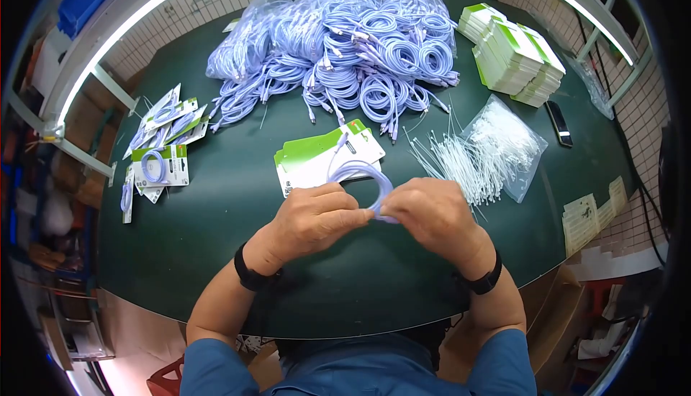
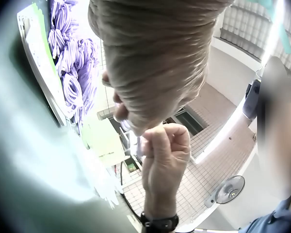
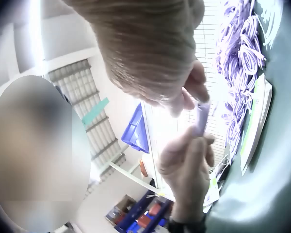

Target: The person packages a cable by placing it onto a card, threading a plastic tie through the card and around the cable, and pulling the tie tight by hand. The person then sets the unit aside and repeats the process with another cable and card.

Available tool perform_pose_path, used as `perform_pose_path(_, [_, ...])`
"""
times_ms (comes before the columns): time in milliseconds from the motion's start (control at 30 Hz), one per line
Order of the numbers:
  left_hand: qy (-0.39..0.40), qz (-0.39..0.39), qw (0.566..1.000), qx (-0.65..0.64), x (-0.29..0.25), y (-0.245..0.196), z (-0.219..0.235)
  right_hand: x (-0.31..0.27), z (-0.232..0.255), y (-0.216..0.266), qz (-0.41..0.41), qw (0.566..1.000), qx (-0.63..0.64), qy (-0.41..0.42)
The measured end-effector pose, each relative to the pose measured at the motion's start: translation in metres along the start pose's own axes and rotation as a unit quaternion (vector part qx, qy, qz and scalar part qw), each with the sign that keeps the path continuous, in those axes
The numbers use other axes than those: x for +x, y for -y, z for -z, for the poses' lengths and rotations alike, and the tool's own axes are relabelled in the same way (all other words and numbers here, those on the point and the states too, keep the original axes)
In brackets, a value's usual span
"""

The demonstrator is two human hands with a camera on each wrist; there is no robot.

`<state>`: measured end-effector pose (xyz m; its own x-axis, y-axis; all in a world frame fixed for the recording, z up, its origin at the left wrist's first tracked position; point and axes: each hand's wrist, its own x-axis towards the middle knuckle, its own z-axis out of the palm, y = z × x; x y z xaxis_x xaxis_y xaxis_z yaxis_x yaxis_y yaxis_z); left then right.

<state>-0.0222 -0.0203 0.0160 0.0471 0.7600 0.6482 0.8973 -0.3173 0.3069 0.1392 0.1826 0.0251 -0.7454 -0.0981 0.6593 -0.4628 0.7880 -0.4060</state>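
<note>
A coiled lilac cable [image 1: 381, 189] is held up between both hands, above the near edge of a few green and white cards [image 1: 317, 158]. The left hand [image 1: 313, 220] pinches the coil's lower left side between thumb and fingers. At its lower right the right hand [image 1: 437, 217] pinches the same coil, the fingertips of both hands close together. One plug end [image 1: 341, 140] sticks up over the cards. In the right wrist view a short lilac stretch of cable [image 3: 202, 116] shows between the two hands. The fingertips partly hide the coil's lower part.
Bags and bundles of lilac cables [image 1: 338, 43] lie at the back. White ties [image 1: 468, 169] and a bag of them [image 1: 507, 144] are on the right, near a dark phone [image 1: 558, 123]. Card stacks [image 1: 515, 54] stand back right. Carded cables [image 1: 160, 166] lie on the left.
</note>
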Motion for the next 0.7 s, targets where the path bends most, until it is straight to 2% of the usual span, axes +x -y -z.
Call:
perform_pose_path(33, [0.002,-0.002,1.000,0.001,-0.004,0.004,0.002,0.000,0.002,0.000,0.000,1.000,-0.001,-0.003])
perform_pose_path(133, [-0.128,0.045,0.991,0.012,-0.014,0.015,0.013,0.004,0.015,0.003,-0.019,0.997,0.073,0.014])
perform_pose_path(167, [-0.121,0.044,0.992,0.007,-0.010,0.014,0.014,0.006,0.018,0.006,-0.026,0.997,0.073,0.009])
perform_pose_path(267, [-0.050,0.003,0.998,-0.025,0.004,-0.004,0.024,0.018,0.019,0.018,0.033,0.998,0.048,-0.038])
perform_pose_path(300, [-0.052,0.004,0.998,-0.026,0.006,-0.009,0.023,0.020,0.019,0.023,0.033,0.998,0.047,-0.036])
perform_pose_path(400, [0.000,-0.050,0.998,-0.046,0.014,-0.023,0.011,0.018,0.017,0.039,-0.012,0.993,-0.048,0.107])
perform_pose_path(533, [0.036,-0.086,0.995,-0.027,0.018,-0.026,0.004,0.008,0.012,0.027,-0.022,0.988,-0.043,0.150])
perform_pose_path(700, [0.007,-0.091,0.995,-0.038,0.016,-0.009,0.000,0.008,0.018,0.027,-0.068,0.985,-0.018,0.159])
